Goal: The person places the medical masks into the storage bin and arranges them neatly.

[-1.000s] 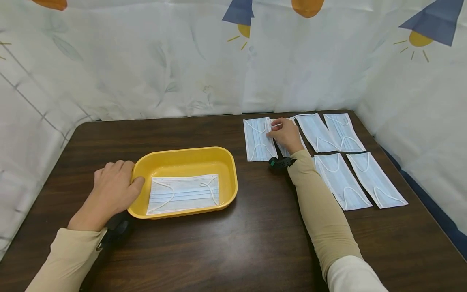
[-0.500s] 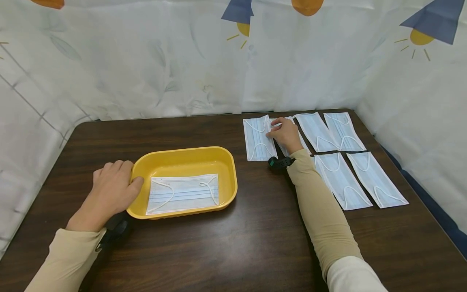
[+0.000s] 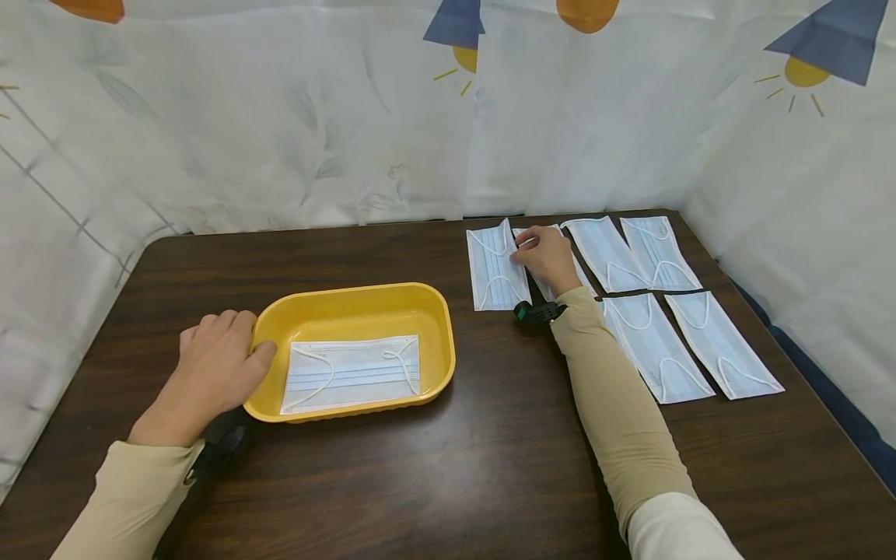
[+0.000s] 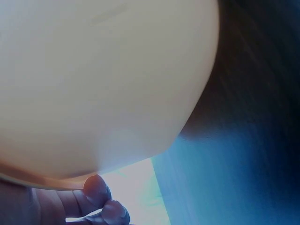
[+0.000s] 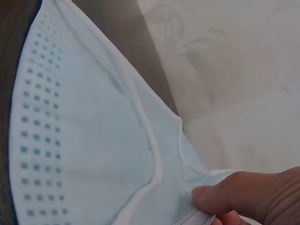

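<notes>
My left hand (image 3: 215, 365) grips the left rim of a yellow plastic tray (image 3: 350, 302), its fingers outside and thumb over the rim. A pale blue face mask (image 3: 357, 381) with white ear loops lies flat in it. At the back right my right hand (image 3: 551, 257) pinches the right edge of another face mask (image 3: 490, 268). In the right wrist view the thumb (image 5: 225, 190) presses on that mask (image 5: 93, 122), whose edge is bent up. A further mask (image 3: 542, 286) lies partly hidden beneath the right hand.
Several more face masks lie in two rows at the right: two at the back (image 3: 605, 253), two in front (image 3: 654, 350). Behind the dark wooden table (image 3: 448, 482) hangs a white printed curtain (image 3: 280, 132). The right forearm (image 3: 616, 397) reaches across the table beside the front masks.
The upper right corner of the mask at my right hand has lifted and shifted slightly left. Both hands and the tray have stayed nearly still.
</notes>
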The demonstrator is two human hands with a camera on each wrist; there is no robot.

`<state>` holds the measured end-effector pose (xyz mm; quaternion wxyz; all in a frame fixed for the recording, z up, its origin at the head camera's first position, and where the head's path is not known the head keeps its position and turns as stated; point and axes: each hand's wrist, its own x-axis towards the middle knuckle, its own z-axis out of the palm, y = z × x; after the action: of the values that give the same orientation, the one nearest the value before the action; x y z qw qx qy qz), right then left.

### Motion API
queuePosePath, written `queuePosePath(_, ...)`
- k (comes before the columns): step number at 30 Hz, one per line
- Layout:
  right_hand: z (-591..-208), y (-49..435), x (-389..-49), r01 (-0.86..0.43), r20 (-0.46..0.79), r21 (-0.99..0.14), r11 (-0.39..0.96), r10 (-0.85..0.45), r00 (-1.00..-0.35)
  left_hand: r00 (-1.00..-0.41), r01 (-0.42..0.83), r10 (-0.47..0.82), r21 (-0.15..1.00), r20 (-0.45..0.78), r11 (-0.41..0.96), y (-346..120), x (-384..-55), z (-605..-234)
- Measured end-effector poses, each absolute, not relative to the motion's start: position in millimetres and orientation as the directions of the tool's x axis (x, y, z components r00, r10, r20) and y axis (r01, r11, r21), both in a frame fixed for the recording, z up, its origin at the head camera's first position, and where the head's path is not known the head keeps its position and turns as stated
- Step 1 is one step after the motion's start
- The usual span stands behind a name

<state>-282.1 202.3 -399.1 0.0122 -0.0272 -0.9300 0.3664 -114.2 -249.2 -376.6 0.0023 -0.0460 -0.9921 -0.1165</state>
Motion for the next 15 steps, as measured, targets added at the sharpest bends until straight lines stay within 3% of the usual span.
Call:
queuePosePath(6,-395.6,199.9,-281.0,-0.013,0.063,-0.691,0.723,0.043,-0.997,-0.996,0.094,0.092,0.231,0.021,0.968,-249.1,-113.7,-376.6)
queuePosePath(15,-393.9,198.4,-279.8,0.020,-0.006,-0.766,0.642,0.024,-1.000,-0.996,0.087,0.087,0.233,0.012,0.969,-249.4,-114.0,-376.5)
